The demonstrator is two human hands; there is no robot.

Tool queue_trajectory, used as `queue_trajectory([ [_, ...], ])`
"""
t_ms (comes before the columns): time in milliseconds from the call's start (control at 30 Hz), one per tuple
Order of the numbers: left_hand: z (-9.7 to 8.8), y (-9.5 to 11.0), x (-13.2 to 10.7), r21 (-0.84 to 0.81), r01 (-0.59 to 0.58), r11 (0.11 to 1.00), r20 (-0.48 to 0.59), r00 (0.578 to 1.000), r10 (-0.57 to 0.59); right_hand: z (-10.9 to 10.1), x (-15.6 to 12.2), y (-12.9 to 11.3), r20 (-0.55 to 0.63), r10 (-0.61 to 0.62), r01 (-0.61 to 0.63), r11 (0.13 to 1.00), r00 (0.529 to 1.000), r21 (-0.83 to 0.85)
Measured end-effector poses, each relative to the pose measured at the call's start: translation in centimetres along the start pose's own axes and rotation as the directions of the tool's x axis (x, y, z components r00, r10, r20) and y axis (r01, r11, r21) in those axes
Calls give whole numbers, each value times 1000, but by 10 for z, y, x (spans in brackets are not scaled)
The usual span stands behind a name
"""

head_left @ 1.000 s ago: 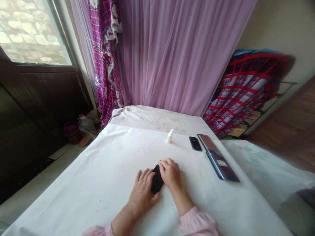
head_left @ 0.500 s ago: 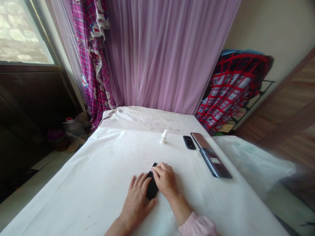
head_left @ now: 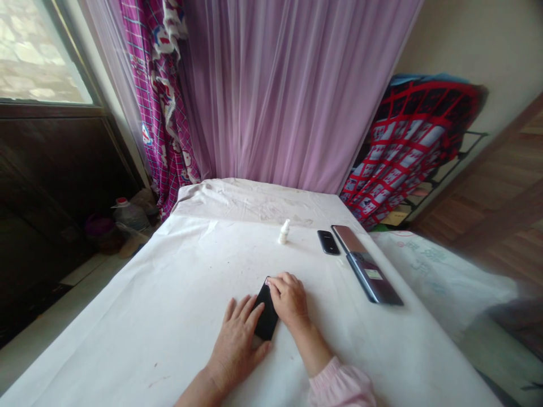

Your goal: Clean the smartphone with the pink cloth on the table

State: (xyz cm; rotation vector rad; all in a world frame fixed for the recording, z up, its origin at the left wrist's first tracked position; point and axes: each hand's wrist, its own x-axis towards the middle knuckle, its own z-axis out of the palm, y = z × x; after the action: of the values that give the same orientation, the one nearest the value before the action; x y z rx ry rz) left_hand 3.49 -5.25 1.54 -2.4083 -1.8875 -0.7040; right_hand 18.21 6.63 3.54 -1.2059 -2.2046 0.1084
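A black phone-like slab (head_left: 267, 316) lies flat on the white-covered table (head_left: 178, 294). My left hand (head_left: 236, 339) rests on its left side, fingers stretched out flat over the edge. My right hand (head_left: 289, 298) lies on its right upper part, fingers curled over the top corner; whether something small is under them is hidden. Both wrists come in from the bottom edge, in pink sleeves.
A small white dropper bottle (head_left: 284, 232) stands further back. To the right lie a small dark phone (head_left: 328, 242) and two larger phones (head_left: 368, 270) in a row. Purple curtains hang behind; a red checked cloth on a rack stands at the right.
The hands stay on the black slab; the right fingers have shifted slightly along its top. The camera view has swung a little.
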Motion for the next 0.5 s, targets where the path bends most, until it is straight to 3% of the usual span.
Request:
queue_trajectory([
  [500, -2, 2, 1, 4, -4, 1000, 5, 1000, 4, -10, -17, -8, 35, -16, 15, 999, 999, 48],
])
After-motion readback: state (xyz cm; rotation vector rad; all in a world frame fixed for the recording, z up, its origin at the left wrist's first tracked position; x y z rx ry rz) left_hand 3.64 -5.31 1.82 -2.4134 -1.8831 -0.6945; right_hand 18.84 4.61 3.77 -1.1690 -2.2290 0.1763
